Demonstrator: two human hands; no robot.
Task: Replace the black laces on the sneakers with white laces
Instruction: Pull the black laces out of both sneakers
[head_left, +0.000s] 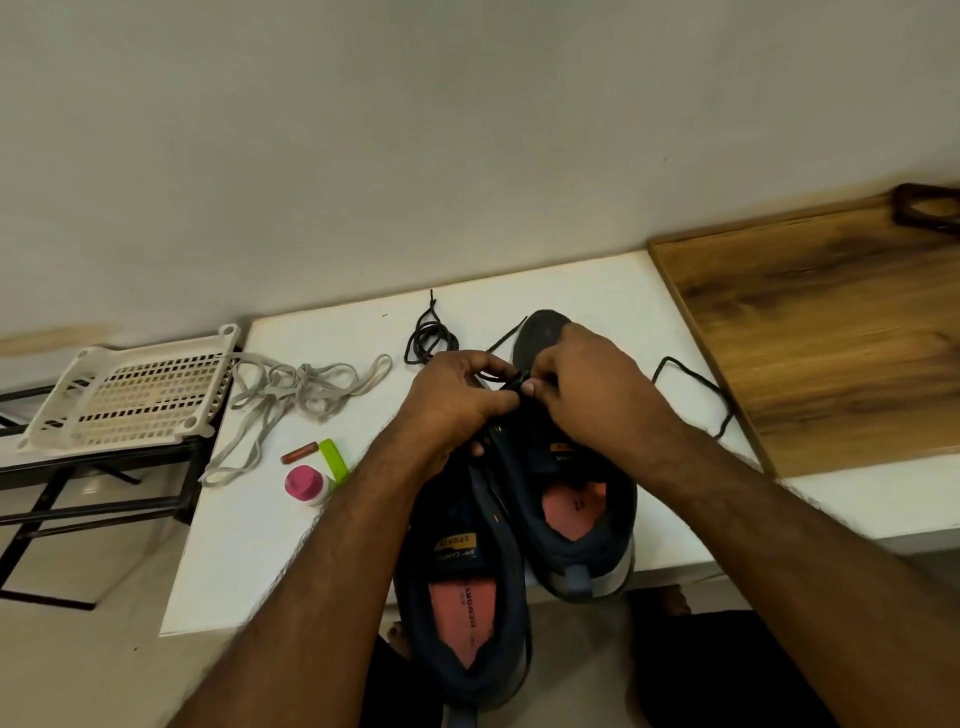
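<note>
Our left hand (457, 400) and right hand (587, 389) both pinching the black lace (511, 383) over two dark sneakers (576, 499), white laces (291, 395) loose on our tabletop (249, 545)

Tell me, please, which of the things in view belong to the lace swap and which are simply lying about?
Belong to the job:
- two dark sneakers
- black lace pinched by left hand and right hand
- loose black lace on the table
- pale laces in a heap

Lying about:
- pink-capped bottle
- green stick
- small red-brown tube
- white slotted tray
- wooden board
</note>
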